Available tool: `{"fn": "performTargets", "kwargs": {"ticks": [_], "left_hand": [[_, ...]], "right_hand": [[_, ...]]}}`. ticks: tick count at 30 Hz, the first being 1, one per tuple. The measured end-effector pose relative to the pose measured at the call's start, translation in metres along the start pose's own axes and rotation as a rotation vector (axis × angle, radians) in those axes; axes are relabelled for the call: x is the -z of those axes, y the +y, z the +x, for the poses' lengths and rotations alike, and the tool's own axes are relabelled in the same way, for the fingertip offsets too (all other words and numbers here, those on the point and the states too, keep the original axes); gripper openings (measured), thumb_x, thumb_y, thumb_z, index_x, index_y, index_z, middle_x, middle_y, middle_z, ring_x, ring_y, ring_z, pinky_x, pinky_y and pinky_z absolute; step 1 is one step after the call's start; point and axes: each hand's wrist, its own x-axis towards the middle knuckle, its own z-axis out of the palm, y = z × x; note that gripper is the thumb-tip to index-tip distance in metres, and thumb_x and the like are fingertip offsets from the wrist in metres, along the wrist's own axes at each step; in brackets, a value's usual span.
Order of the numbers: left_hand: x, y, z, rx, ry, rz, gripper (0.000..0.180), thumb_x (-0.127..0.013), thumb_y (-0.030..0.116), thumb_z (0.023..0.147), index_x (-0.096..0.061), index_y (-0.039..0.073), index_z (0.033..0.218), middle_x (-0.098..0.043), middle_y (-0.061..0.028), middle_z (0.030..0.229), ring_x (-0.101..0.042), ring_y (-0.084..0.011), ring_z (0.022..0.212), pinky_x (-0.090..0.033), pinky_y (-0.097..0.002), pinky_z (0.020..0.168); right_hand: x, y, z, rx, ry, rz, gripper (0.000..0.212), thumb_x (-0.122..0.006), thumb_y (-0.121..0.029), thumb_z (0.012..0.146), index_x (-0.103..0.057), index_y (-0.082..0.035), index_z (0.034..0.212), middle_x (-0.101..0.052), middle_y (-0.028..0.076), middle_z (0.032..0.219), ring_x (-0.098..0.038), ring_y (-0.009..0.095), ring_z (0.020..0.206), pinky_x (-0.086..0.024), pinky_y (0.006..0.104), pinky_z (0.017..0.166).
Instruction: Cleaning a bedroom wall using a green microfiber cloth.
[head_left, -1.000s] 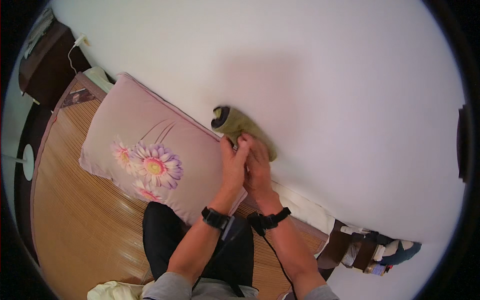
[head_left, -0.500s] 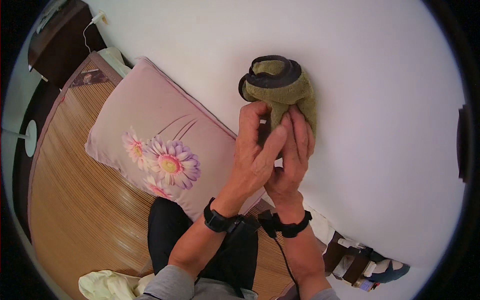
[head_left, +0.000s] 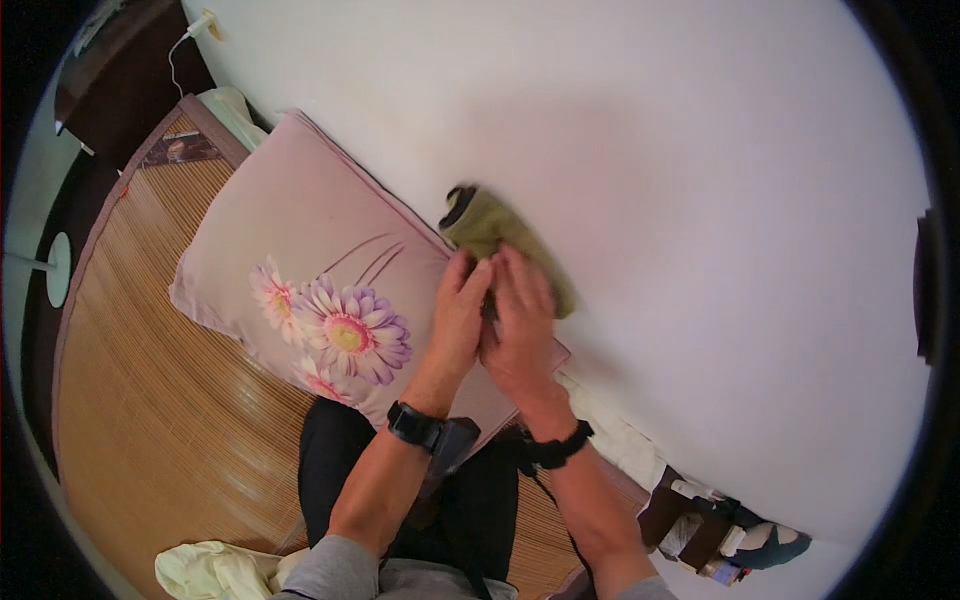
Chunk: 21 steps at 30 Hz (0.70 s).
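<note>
An olive-green fuzzy cloth (head_left: 503,222) with a black edge is bunched up in front of me, beside the pillow's far right edge and close to the white wall. My left hand (head_left: 460,312) grips its lower left part, thumb and fingers pinched together. Against it, my right hand (head_left: 520,318) has its fingers bent over the cloth's lower right part. Both hands touch, and motion smears the right fingertips. Dark straps with small devices circle both wrists. Just left of the hands lies a pink pillow (head_left: 300,215) printed with daisies.
A brown slatted mat (head_left: 160,390) covers the bed under the pillow. The white wall (head_left: 720,250) rises on the right. Dark wooden furniture (head_left: 140,85) stands at far left. Pale yellow fabric (head_left: 215,570) lies at lower left. A dark box (head_left: 690,522) with small items sits at lower right.
Both hands have come down and left, nearer to me, bringing the cloth along. The cloth has tilted, and its rolled black-edged end now points to the upper left.
</note>
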Motion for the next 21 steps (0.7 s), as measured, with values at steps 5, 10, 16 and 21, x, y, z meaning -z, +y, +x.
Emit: {"fn": "performTargets", "kwargs": {"ticks": [5,10,16,21], "left_hand": [[-0.045,0.045,-0.006,-0.243,-0.107,0.253,0.027,-0.062,0.020,0.106,-0.056,0.002,0.126,-0.061,-0.0062,0.118,-0.059,-0.0129,0.099,-0.051,-0.0282,0.087],[0.029,-0.006,0.035,-0.032,0.096,0.047,0.027,-0.062,0.021,0.107,-0.058,0.000,0.123,-0.064,-0.0056,0.113,-0.061,-0.0138,0.098,-0.052,-0.0294,0.086],[0.035,-0.009,0.029,0.137,0.087,-0.091,0.024,-0.064,0.018,0.106,-0.060,0.001,0.122,-0.066,-0.0057,0.114,-0.061,-0.0145,0.101,-0.053,-0.0311,0.088],[-0.041,0.046,0.002,-0.204,-0.084,0.218,0.030,-0.068,0.019,0.102,-0.062,-0.001,0.124,-0.067,-0.0053,0.113,-0.061,-0.0136,0.101,-0.050,-0.0293,0.088]], "right_hand": [[0.038,-0.024,0.030,0.064,0.188,-0.044,0.051,-0.064,-0.012,0.093,-0.058,0.008,0.140,-0.053,0.021,0.152,-0.049,0.042,0.137,-0.039,0.0518,0.115],[-0.034,0.000,0.006,-0.021,-0.040,0.054,0.048,-0.061,-0.012,0.095,-0.059,0.006,0.139,-0.053,0.019,0.152,-0.049,0.041,0.137,-0.039,0.0522,0.116],[-0.046,0.012,-0.005,-0.048,-0.053,0.054,0.050,-0.060,-0.012,0.095,-0.056,0.006,0.142,-0.052,0.019,0.153,-0.049,0.043,0.136,-0.038,0.0549,0.115],[0.041,-0.022,0.025,0.037,0.148,-0.026,0.057,-0.065,-0.012,0.093,-0.053,0.008,0.144,-0.051,0.021,0.155,-0.046,0.042,0.140,-0.037,0.0520,0.116]]}}
